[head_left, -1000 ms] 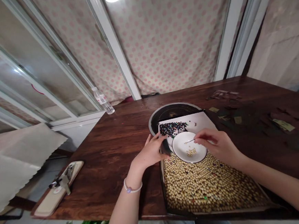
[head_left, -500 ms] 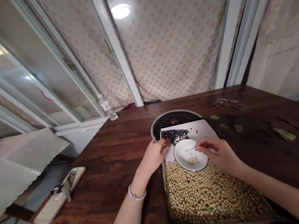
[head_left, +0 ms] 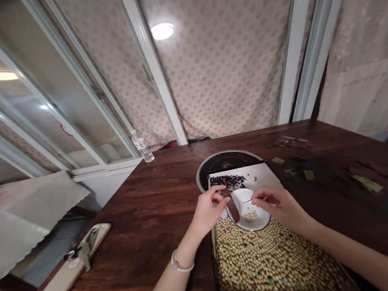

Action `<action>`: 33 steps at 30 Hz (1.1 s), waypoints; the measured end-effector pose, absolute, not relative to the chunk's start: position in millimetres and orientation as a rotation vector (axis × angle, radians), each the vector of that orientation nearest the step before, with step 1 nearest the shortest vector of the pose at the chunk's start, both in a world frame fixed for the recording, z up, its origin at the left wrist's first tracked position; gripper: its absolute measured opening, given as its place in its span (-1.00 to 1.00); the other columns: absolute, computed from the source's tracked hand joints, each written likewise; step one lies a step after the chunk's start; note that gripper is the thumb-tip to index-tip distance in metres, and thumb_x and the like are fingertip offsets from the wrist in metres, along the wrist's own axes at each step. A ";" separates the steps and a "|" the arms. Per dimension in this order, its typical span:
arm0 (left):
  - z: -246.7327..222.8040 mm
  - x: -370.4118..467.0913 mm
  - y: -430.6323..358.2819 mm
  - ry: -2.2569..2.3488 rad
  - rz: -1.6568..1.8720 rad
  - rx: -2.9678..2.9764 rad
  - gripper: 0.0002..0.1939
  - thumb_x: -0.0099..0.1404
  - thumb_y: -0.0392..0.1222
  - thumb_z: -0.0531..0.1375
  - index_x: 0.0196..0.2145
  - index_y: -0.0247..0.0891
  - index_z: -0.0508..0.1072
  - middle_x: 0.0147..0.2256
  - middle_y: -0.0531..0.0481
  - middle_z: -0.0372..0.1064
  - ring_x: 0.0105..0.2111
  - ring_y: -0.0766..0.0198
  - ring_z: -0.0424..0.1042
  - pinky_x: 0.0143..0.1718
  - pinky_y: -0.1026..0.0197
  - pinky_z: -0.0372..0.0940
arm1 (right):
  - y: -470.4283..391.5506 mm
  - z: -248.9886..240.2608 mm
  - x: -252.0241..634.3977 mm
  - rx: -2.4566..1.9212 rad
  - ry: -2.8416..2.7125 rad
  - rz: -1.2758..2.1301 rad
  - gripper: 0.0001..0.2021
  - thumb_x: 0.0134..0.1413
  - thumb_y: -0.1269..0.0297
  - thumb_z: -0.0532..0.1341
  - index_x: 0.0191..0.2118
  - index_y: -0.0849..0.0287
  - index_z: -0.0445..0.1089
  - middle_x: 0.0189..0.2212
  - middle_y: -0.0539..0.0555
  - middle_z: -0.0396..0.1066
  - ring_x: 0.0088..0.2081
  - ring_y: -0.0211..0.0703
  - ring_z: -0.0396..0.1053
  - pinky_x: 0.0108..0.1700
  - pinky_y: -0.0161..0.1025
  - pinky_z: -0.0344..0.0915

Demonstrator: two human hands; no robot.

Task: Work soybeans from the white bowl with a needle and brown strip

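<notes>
My left hand (head_left: 207, 211) pinches a dark reddish-brown strip (head_left: 233, 210), which hangs over the left part of a white dish (head_left: 260, 218) with a dark rim. Between the fingertips of my right hand (head_left: 281, 206) is a thin needle-like tool (head_left: 247, 201), pointing left above the dish. A small heap of pale beads (head_left: 250, 216) lies in the dish. Around and below it, many cream beads (head_left: 257, 261) with a few coloured ones fill a dark-edged tray. Behind the dish, dark beads (head_left: 226, 180) are spread on white paper (head_left: 266, 172).
A round black tray (head_left: 205, 167) lies under the paper's far end. Scattered dark pieces and yellow-green scraps (head_left: 367, 183) cover the table's right side. A water bottle (head_left: 143, 147) stands at the back left; a pale board (head_left: 61, 277) with a metal tool lies front left.
My left hand has moved right and lifted the brown strip from beside the dark beads to over the dish. My right hand stays at the dish with the needle-like tool. The view has tilted up slightly.
</notes>
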State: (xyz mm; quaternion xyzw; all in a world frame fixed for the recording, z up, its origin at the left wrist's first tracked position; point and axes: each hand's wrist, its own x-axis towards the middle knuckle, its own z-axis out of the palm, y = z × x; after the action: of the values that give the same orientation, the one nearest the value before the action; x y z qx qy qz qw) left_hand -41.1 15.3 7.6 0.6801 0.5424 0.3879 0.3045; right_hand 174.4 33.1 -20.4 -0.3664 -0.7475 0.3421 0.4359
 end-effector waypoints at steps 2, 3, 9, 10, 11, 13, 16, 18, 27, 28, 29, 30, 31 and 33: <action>5.2 -41.1 15.7 1.439 0.995 1.842 -0.76 0.18 -0.22 0.17 -0.18 -0.33 0.44 -0.56 0.10 0.31 -0.49 0.31 0.33 -0.33 0.24 0.26 | 32.7 -20.9 173.3 -0.912 -1.900 0.885 -0.85 0.10 0.26 0.14 -0.39 0.17 0.41 -0.47 0.03 0.46 -0.41 -0.18 0.41 -0.41 -0.29 0.34; 4.5 -41.5 15.7 1.436 0.971 1.862 -0.79 0.18 -0.23 0.17 -0.20 -0.31 0.45 -0.55 0.10 0.30 -0.47 0.30 0.32 -0.33 0.25 0.25 | 32.4 -21.0 172.8 -0.920 -1.912 0.901 -0.86 0.09 0.27 0.15 -0.40 0.17 0.41 -0.47 0.02 0.46 -0.42 -0.20 0.41 -0.42 -0.30 0.32; 3.2 -47.7 14.4 1.412 0.831 1.931 -0.75 0.22 -0.28 0.13 -0.13 -0.31 0.41 -0.50 0.10 0.26 -0.46 0.33 0.28 -0.37 0.29 0.23 | 31.0 -21.7 170.5 -0.977 -1.893 0.977 -0.89 0.07 0.29 0.16 -0.42 0.16 0.39 -0.47 0.01 0.44 -0.41 -0.22 0.37 -0.40 -0.31 0.26; 2.7 -48.7 14.3 1.412 0.816 1.936 -0.73 0.21 -0.28 0.14 -0.11 -0.32 0.40 -0.48 0.09 0.26 -0.46 0.33 0.28 -0.36 0.29 0.24 | 31.0 -21.8 170.3 -0.978 -1.894 0.982 -0.89 0.07 0.29 0.16 -0.42 0.16 0.39 -0.48 0.01 0.43 -0.41 -0.22 0.37 -0.40 -0.31 0.25; 2.2 -49.4 14.2 1.414 0.800 1.943 -0.71 0.20 -0.28 0.15 -0.10 -0.33 0.39 -0.47 0.09 0.27 -0.45 0.32 0.29 -0.35 0.28 0.24 | 31.0 -22.0 170.2 -0.977 -1.896 0.984 -0.89 0.07 0.29 0.16 -0.42 0.16 0.39 -0.48 0.01 0.43 -0.42 -0.22 0.36 -0.41 -0.30 0.25; 1.6 -50.3 13.9 1.423 0.773 1.962 -0.70 0.19 -0.26 0.17 -0.09 -0.33 0.39 -0.46 0.07 0.30 -0.45 0.31 0.30 -0.33 0.26 0.25 | 30.9 -22.2 170.1 -0.975 -1.904 0.983 -0.89 0.06 0.30 0.16 -0.42 0.16 0.39 -0.48 0.01 0.43 -0.43 -0.22 0.36 -0.41 -0.30 0.24; 3.4 -50.2 12.6 1.439 0.742 1.997 -0.70 0.20 -0.22 0.18 -0.09 -0.30 0.41 -0.45 0.05 0.34 -0.45 0.29 0.33 -0.33 0.24 0.25 | 30.2 -22.0 169.8 -0.975 -1.929 0.969 -0.90 0.06 0.32 0.15 -0.42 0.16 0.39 -0.48 0.00 0.43 -0.44 -0.23 0.34 -0.42 -0.30 0.23; 7.0 -50.0 11.3 1.447 0.726 2.025 -0.70 0.21 -0.20 0.18 -0.09 -0.29 0.42 -0.44 0.02 0.38 -0.43 0.26 0.35 -0.33 0.22 0.26 | 29.2 -21.8 169.2 -0.978 -1.950 0.952 -0.90 0.04 0.34 0.16 -0.42 0.16 0.40 -0.49 0.00 0.44 -0.46 -0.24 0.33 -0.43 -0.31 0.22; 22.7 -58.3 8.5 1.277 0.561 2.209 -0.66 0.26 -0.13 0.17 -0.04 -0.31 0.44 -0.21 -0.13 0.44 -0.23 0.16 0.39 -0.16 0.13 0.28 | 21.3 -20.3 164.8 -0.921 -2.061 0.943 -0.89 0.00 0.39 0.17 -0.46 0.15 0.42 -0.57 -0.03 0.41 -0.53 -0.29 0.28 -0.50 -0.36 0.18; 22.5 -60.2 8.6 1.242 0.532 2.211 -0.63 0.25 -0.13 0.19 -0.02 -0.30 0.42 -0.20 -0.13 0.45 -0.23 0.16 0.39 -0.16 0.13 0.28 | 21.3 -19.8 164.7 -0.927 -2.053 0.943 -0.89 0.00 0.39 0.17 -0.46 0.15 0.42 -0.58 -0.04 0.40 -0.54 -0.29 0.27 -0.50 -0.36 0.18; 21.9 -61.9 8.7 1.210 0.508 2.215 -0.59 0.23 -0.12 0.21 0.02 -0.28 0.40 -0.16 -0.13 0.44 -0.21 0.15 0.39 -0.14 0.12 0.29 | 21.4 -19.4 164.8 -0.932 -2.046 0.949 -0.89 0.01 0.39 0.17 -0.46 0.16 0.42 -0.58 -0.04 0.40 -0.54 -0.29 0.27 -0.51 -0.36 0.17; 21.2 -63.3 8.8 1.189 0.494 2.222 -0.52 0.20 -0.11 0.24 0.06 -0.26 0.36 -0.11 -0.14 0.43 -0.17 0.12 0.39 -0.10 0.09 0.28 | 21.7 -19.0 165.0 -0.935 -2.041 0.960 -0.90 0.01 0.39 0.16 -0.46 0.16 0.41 -0.58 -0.04 0.39 -0.54 -0.29 0.27 -0.51 -0.36 0.17; 20.5 -64.2 8.9 1.178 0.489 2.233 -0.44 0.16 -0.09 0.27 0.10 -0.25 0.32 -0.05 -0.16 0.40 -0.11 0.09 0.37 -0.05 0.06 0.25 | 22.1 -18.7 165.2 -0.940 -2.036 0.967 -0.90 0.01 0.39 0.16 -0.46 0.16 0.41 -0.58 -0.04 0.39 -0.53 -0.29 0.27 -0.50 -0.36 0.17; 19.8 -64.4 8.8 1.174 0.498 2.250 -0.29 0.08 -0.06 0.33 0.16 -0.25 0.24 0.05 -0.19 0.32 0.00 0.02 0.31 0.04 0.01 0.19 | 22.7 -18.4 165.6 -0.945 -2.034 0.974 -0.90 0.01 0.39 0.16 -0.45 0.16 0.40 -0.58 -0.04 0.38 -0.53 -0.29 0.26 -0.50 -0.36 0.16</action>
State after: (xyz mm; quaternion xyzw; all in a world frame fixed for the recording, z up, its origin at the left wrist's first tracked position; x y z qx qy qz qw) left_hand -64.4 8.8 19.8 0.8366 0.4366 0.1852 0.2741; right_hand 165.6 22.7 -18.4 -0.3631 -0.7820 0.3745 0.3411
